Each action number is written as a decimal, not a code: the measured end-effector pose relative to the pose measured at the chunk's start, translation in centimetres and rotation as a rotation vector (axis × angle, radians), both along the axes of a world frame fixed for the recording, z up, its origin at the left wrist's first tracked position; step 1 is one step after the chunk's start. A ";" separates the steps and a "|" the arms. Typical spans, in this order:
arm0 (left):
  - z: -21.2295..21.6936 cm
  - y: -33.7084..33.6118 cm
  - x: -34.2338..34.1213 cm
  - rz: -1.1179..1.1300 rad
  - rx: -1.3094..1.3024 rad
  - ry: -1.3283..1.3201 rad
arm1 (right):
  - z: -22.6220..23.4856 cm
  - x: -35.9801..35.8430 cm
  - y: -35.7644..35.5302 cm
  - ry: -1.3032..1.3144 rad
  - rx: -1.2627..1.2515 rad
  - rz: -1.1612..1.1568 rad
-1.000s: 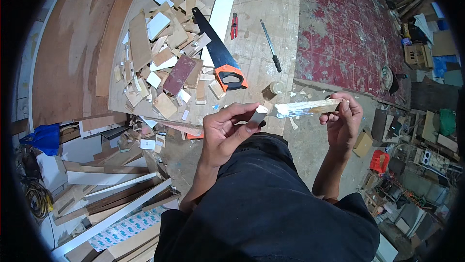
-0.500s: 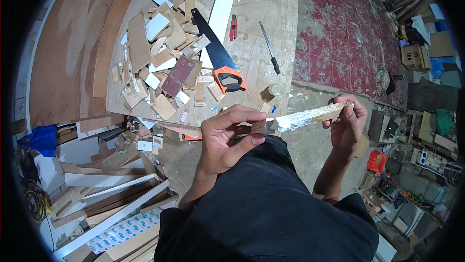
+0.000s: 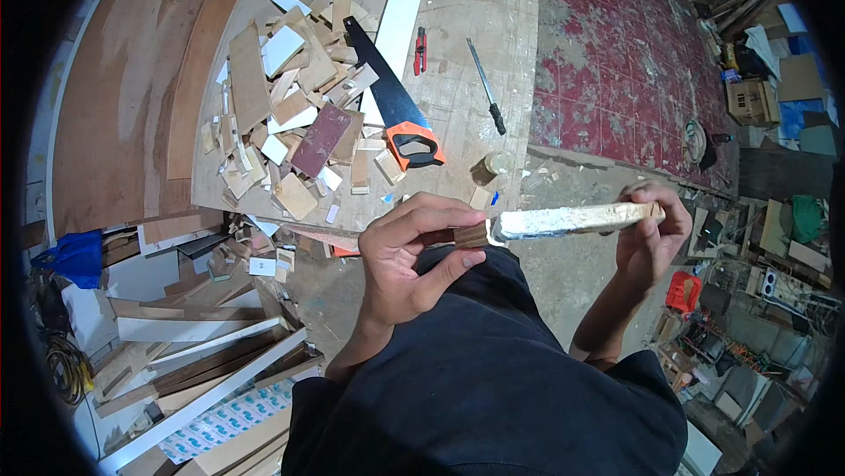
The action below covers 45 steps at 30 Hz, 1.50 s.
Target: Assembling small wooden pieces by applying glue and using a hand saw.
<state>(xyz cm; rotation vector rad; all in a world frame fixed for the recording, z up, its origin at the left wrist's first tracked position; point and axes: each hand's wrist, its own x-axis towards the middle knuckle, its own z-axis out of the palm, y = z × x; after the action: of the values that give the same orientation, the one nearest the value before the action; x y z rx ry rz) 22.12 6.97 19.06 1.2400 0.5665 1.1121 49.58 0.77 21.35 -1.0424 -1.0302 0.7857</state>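
Note:
Between the thumb and fingers of my left hand point(image 3: 398, 256) is a small brown wood block point(image 3: 472, 236). My right hand point(image 3: 653, 243) grips the far right end of a narrow wooden strip point(image 3: 629, 214), its left part coated in a thick white paste. The strip lies almost level, its white end close against the block; whether the two touch is hard to tell. Both hands are in front of my dark shirt, near the table's front edge.
On the plywood table point(image 3: 458, 27) lie a heap of wood offcuts point(image 3: 304, 80), a handsaw with an orange handle point(image 3: 414, 143), a red cutter point(image 3: 421, 51), a thin rod tool with a black grip point(image 3: 486, 84) and a small jar point(image 3: 499, 163). Boards point(image 3: 211, 362) are stacked at lower left.
My right hand has moved slightly right and down, turning the strip from a slant to nearly level, so more of its white-coated face shows. My left hand has barely shifted.

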 end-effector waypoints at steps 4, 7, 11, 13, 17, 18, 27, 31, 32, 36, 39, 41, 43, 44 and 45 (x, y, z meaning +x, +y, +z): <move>0.3 -0.2 0.0 0.029 0.034 0.023 | 0.6 0.4 -0.3 -0.228 0.146 -0.007; 0.3 -0.4 -0.1 0.018 0.024 -0.006 | 0.8 0.7 -0.5 -0.235 0.117 -0.003; 0.1 -0.4 -0.3 -0.018 -0.034 -0.070 | 0.7 0.8 -0.7 -0.198 0.122 -0.024; -0.1 -0.7 -0.3 -0.029 -0.087 -0.108 | 0.5 1.1 -0.8 -0.183 0.141 -0.048; -0.7 -0.9 -0.4 -0.075 -0.173 -0.173 | 0.1 1.1 -1.0 -0.099 0.137 -0.063; -0.9 -0.9 -0.4 -0.074 -0.172 -0.173 | 0.0 1.0 -1.0 -0.088 0.149 -0.048; 0.0 -1.6 -0.1 -0.127 -0.214 -0.194 | -0.3 -0.4 -1.1 -0.043 0.132 -0.032; 0.2 -1.7 -0.1 -0.175 -0.256 -0.207 | -0.6 -0.6 -1.1 -0.013 0.098 0.010; 0.2 -1.8 -0.1 -0.183 -0.254 -0.200 | -0.6 -0.4 -1.2 -0.028 0.097 0.015; 0.0 -2.0 -0.3 -0.203 -0.273 -0.223 | -0.7 0.7 -1.7 -0.070 0.118 0.015; -0.1 -2.2 -0.4 -0.234 -0.325 -0.251 | -0.7 1.1 -1.9 -0.018 0.139 -0.003; -0.1 -2.2 -0.3 -0.260 -0.350 -0.264 | -0.8 1.2 -2.0 -0.009 0.137 -0.007; -0.1 -2.3 -0.2 -0.264 -0.345 -0.266 | -0.5 0.8 -2.0 0.000 0.135 -0.011; -0.1 -2.3 -0.2 -0.267 -0.340 -0.267 | -0.3 0.4 -2.0 0.014 0.122 -0.006; -0.1 -2.4 -0.1 -0.268 -0.340 -0.267 | -0.2 0.1 -1.9 0.028 0.109 -0.001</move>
<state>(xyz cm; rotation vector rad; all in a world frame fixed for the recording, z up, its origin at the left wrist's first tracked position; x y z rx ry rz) 22.01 4.58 18.97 0.8285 0.3547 0.8928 49.67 -1.15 21.18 -0.9362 -1.0370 0.7337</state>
